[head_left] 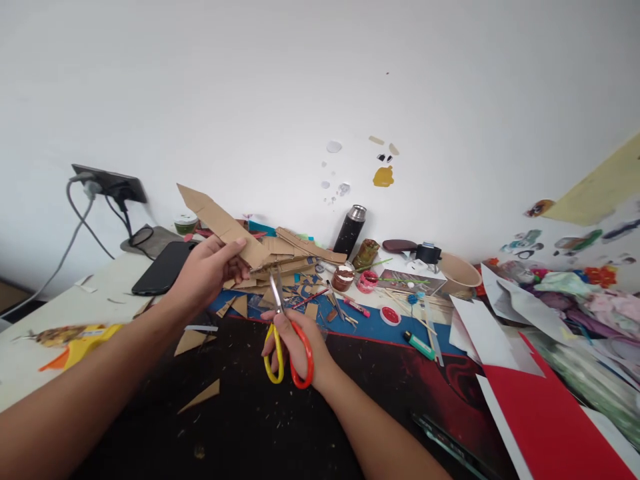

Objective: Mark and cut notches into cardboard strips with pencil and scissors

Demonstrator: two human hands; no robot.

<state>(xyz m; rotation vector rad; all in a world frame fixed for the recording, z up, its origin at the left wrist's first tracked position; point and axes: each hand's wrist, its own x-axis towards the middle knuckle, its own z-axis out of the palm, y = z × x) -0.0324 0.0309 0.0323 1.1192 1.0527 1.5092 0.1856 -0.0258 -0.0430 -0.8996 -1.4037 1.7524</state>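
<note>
Between the thumb and fingers of my left hand (213,263) is a long cardboard strip (220,220), tilted up toward the left with a pointed far end. My right hand (300,340) is wrapped round a pair of scissors (277,293) with one yellow and one red handle. The scissor blades point up at the strip's lower right end; whether they touch it I cannot tell. Behind both hands lies a heap of cut cardboard pieces (290,257). A thin cardboard offcut (201,396) rests on the dark mat (240,433) below.
A black flask (350,230) stands by the wall, near paint jars (343,277). At left lie a phone (164,268) and a yellow-orange item (87,343). A green cutter (420,345) and red paper (530,413) are on the right. Small scraps dot the mat.
</note>
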